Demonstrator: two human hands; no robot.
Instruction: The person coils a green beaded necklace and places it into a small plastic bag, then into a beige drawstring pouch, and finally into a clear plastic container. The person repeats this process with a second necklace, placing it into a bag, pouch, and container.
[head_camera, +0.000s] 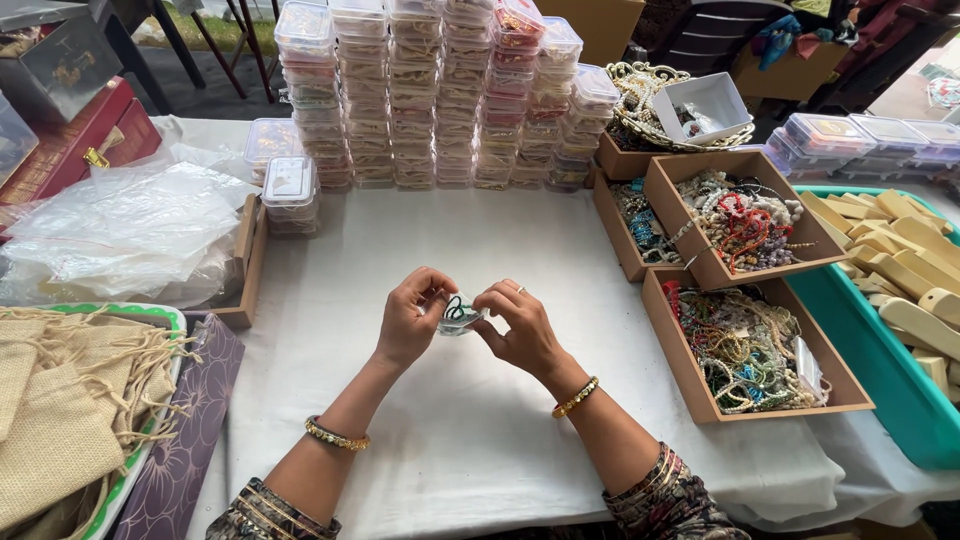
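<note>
My left hand (410, 318) and my right hand (520, 325) meet above the white tablecloth (440, 430). Between them they pinch a small clear plastic pouch (458, 314) with a dark green beaded piece inside. Fingertips of both hands grip the pouch's edges. Each wrist wears a beaded bangle, and a ring sits on a right finger.
Tall stacks of small clear lidded boxes (440, 90) stand at the back. Open cardboard trays of bead jewellery (745, 345) lie to the right, beside a teal tray of wooden pieces (900, 290). Crumpled plastic bags (130, 230) and jute pouches (60, 410) lie on the left.
</note>
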